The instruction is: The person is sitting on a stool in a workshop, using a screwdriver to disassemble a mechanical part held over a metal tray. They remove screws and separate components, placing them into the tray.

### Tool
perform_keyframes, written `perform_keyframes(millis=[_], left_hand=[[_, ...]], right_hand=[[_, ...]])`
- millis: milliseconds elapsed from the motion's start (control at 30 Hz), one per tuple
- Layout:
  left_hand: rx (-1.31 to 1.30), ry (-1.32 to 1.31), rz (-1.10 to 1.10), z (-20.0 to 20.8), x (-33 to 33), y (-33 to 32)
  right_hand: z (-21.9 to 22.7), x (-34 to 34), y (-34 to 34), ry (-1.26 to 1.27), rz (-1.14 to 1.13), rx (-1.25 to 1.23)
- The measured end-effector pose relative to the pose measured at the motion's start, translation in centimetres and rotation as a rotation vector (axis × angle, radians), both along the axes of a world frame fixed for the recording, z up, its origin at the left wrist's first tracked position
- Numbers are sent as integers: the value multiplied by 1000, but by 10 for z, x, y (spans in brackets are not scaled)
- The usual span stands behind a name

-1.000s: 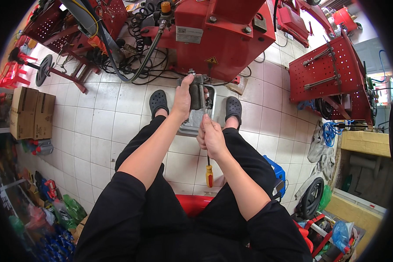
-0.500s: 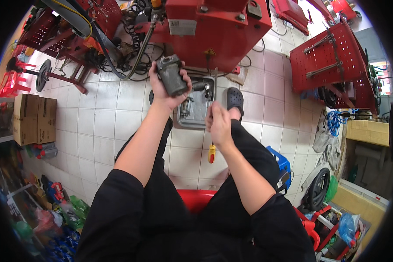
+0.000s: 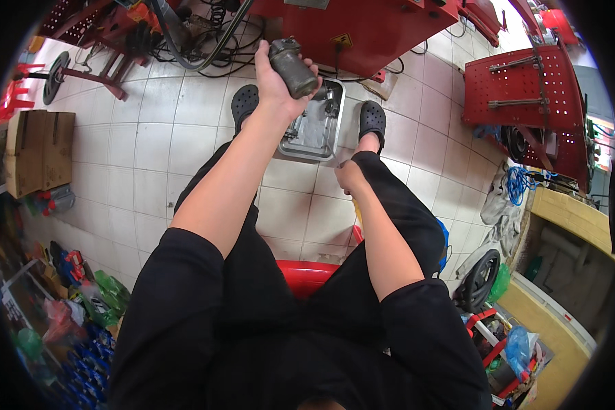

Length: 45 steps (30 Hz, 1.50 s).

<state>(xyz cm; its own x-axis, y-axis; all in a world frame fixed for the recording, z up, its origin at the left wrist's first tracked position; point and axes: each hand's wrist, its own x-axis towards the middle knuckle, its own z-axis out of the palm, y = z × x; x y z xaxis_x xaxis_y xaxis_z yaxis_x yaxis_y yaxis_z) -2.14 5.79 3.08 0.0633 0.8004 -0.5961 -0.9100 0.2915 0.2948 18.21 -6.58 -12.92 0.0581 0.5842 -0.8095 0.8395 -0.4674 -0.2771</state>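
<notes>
A dark grey, grimy metal cylinder with a capped upper end (image 3: 295, 70) lies tilted in my left hand (image 3: 275, 85), whose fingers wrap round its side. The cylinder is held out above the far left part of a shallow metal tray (image 3: 309, 154) on the floor. Lower and to the right, beside my right knee, my right hand (image 3: 350, 179) is closed on a screwdriver. Only part of its yellow handle (image 3: 358, 210) shows beneath the wrist; my fingers hide its shaft. Small dark metal parts (image 3: 330, 107) lie in the tray.
A red machine cabinet (image 3: 369, 41) stands beyond the tray, with black cables and a hose at its left. To the right is a red perforated tool stand (image 3: 519, 102). Cardboard boxes (image 3: 37, 150) sit at the left. A red stool (image 3: 307, 277) is under me.
My right hand has drawn back toward my right knee with the screwdriver, whose handle is now mostly hidden. My left hand still holds the cylinder, now more tilted. The view has shifted.
</notes>
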Motion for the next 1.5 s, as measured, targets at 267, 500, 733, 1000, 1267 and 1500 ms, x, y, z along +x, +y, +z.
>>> perform_keyframes(millis=[267, 500, 733, 1000, 1267, 1500], left_hand=[[-57, -44, 51, 14, 3, 4], [-76, -43, 106, 6, -14, 7], [-66, -36, 70, 8, -7, 7], [-66, -32, 67, 9, -4, 9], [-68, -10, 64, 8, -8, 5], [-33, -62, 14, 14, 11, 9]], right_hand=[[-111, -1, -6, -52, -254, -170], [-136, -18, -16, 35, 477, -187], [-142, -17, -14, -81, 456, -118], [-139, -14, -9, -53, 73, -175], [-107, -20, -2, 2, -159, -198], [-87, 35, 5, 68, -221, -106]])
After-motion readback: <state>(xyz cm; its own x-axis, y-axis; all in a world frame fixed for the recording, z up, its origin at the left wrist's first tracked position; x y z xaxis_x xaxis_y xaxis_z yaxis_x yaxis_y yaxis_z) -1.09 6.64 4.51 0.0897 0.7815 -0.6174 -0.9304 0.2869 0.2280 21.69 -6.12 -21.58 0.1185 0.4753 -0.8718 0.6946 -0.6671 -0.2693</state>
